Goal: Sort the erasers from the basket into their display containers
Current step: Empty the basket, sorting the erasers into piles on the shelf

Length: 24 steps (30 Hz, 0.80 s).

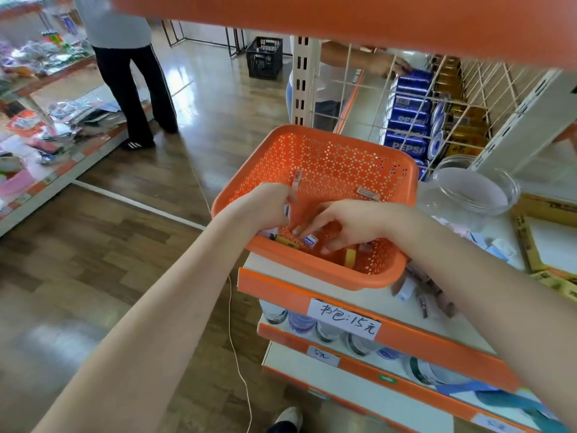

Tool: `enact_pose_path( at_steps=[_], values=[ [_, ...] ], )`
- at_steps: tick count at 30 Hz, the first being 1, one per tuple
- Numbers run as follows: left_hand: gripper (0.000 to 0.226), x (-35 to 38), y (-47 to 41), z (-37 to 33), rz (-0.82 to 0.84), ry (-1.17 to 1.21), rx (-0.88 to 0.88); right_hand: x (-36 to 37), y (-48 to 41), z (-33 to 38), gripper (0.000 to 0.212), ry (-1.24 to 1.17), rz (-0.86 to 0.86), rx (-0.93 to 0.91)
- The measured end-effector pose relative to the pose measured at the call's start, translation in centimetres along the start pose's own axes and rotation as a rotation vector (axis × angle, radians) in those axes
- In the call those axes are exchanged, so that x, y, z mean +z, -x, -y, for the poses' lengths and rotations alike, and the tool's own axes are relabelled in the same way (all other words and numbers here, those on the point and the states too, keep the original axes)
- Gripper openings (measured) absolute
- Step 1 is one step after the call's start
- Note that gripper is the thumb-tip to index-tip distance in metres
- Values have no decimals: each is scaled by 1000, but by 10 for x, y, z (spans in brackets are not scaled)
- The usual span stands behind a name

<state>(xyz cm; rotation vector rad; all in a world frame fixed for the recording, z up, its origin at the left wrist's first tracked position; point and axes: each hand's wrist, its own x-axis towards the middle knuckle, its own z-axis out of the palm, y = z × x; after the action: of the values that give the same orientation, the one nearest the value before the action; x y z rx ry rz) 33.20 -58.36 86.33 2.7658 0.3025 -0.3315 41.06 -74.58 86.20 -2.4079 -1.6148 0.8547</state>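
Lying in the basket [343,157], a blue-labelled eraser [311,240] is flanked by the spread right hand [352,225]; other erasers [297,180] are pinched by the left hand [268,204].

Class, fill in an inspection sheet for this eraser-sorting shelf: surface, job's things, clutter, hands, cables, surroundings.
Surface: white shelf with an orange edge, carrying the orange basket.
Job's things: erasers lie in the basket; a clear bowl stands to its right.
Clutter: loose small items on the shelf right of the basket.
Hands: left hand grips several erasers; right hand reaches round a blue-and-white eraser, grip unclear.
Cables: thin pale cord hangs beside the shelf.
Surroundings: stacked Pepsi cans, a person in the aisle, a black crate.
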Motion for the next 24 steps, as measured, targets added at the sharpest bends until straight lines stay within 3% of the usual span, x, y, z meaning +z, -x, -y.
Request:
enact_pose_path(
  at_steps=[5,10,15,18,20,24],
  values=[
    [49,-3,3,-1,-72,-30,41,1,-2,0,45,82,-80,12],
    [45,-1,2,-1,-119,-16,41,5,-1,1,51,62,-8,-27],
    [44,-1,3,2,-165,4,65,5,-7,-5,30,151,-157,42],
    [44,-1,3,1,-181,2,87,4,-6,-7,21,205,-161,75],
    [44,-1,2,1,-189,-6,94,4,-4,-5,28,174,-160,51],
    [48,1,-1,4,-238,29,56,5,-1,3,60,53,-116,-142]
  ],
)
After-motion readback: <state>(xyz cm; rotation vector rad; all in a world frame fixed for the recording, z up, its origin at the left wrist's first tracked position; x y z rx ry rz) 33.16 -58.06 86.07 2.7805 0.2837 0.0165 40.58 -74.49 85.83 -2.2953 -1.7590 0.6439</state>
